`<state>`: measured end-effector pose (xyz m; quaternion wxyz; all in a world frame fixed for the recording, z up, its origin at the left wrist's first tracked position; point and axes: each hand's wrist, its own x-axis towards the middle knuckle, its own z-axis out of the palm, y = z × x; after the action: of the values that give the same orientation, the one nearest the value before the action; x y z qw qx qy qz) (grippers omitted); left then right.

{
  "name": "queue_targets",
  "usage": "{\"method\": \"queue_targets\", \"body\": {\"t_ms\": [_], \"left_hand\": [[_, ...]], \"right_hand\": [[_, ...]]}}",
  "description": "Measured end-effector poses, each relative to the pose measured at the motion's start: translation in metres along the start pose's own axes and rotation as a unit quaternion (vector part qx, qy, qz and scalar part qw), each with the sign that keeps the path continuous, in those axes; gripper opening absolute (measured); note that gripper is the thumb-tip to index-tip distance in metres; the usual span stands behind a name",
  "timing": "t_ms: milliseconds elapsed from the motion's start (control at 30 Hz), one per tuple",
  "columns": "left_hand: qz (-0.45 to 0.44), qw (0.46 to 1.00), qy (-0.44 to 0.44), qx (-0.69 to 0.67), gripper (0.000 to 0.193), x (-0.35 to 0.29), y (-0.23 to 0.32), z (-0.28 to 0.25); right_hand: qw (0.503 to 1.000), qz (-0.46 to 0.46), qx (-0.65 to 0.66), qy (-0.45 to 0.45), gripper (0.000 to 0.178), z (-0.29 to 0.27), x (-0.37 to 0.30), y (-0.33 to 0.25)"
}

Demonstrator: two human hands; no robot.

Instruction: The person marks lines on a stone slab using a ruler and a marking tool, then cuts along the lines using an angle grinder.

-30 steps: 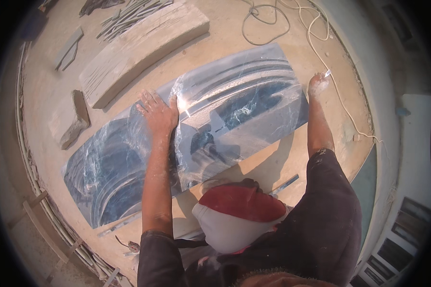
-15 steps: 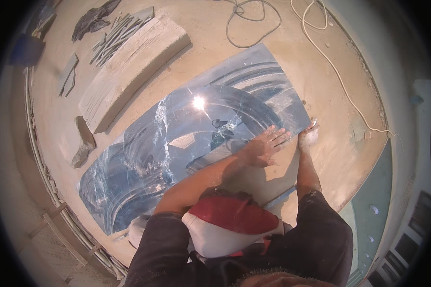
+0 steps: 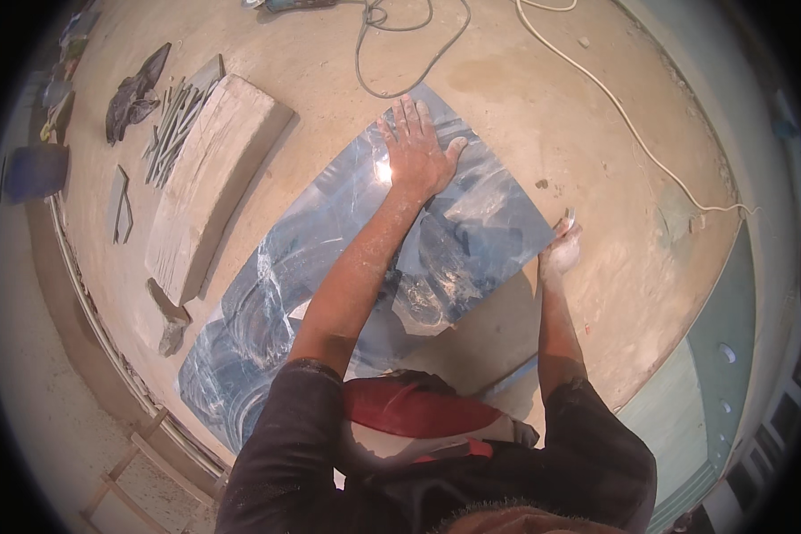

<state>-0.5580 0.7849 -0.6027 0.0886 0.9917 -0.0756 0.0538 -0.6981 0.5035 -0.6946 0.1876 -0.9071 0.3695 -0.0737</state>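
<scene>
Far left, a blue bin by the floor's border; then pipes running down that side in a long curve; just in from them, a thin angular piece flat on the tan floor, and above it a crumpled dark cloth; here comes a rough stone lower down, and higher up a heap of narrow strips, tight against a long pale block that lies at a slant; and now the middle, where the slab stretches from lower left to upper right, glossy, blue, white-veined and smeared, with a sun glint on it beside the left wrist; a grey cable loops down from the top to just beside the slab's upper corner; and there is the left hand, palm down on the slab near that upper end, fingers spread, thumb out to the right; below, a red wrap at the person's lap; well apart from the left, the right hand, dusted white, sits at the slab's right corner, fingers curled on a small pale sliver; whether it presses the edge, I cannot tell; beyond, a pale cord snakes down the floor, and at lower right lies a green panel.
</scene>
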Motion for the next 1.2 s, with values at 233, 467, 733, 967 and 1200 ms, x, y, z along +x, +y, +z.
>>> {"method": "queue_targets", "body": {"t_ms": [233, 467, 733, 967, 1200], "left_hand": [[0.432, 0.847, -0.116, -0.287, 0.079, -0.057, 0.111, -0.013], [0.009, 1.000, -0.013, -0.005, 0.084, 0.072, -0.083, 0.002], [0.152, 0.982, -0.027, -0.109, 0.083, -0.064, 0.012, -0.010], [0.164, 0.957, -0.063, -0.233, 0.077, -0.251, -0.010, -0.042], [-0.278, 0.958, -0.073, 0.013, 0.080, -0.474, -0.196, -0.124]], "right_hand": [[0.973, -0.178, 0.113, 0.091, 0.040, 0.008, -0.003, 0.017], [1.000, -0.005, 0.030, -0.002, 0.038, -0.002, -0.002, -0.004], [0.999, -0.046, 0.000, 0.015, 0.052, 0.002, -0.002, 0.005], [0.972, -0.221, 0.042, 0.071, 0.062, 0.005, -0.009, 0.014], [0.941, -0.280, -0.123, 0.148, 0.038, 0.044, 0.028, 0.056]]}}
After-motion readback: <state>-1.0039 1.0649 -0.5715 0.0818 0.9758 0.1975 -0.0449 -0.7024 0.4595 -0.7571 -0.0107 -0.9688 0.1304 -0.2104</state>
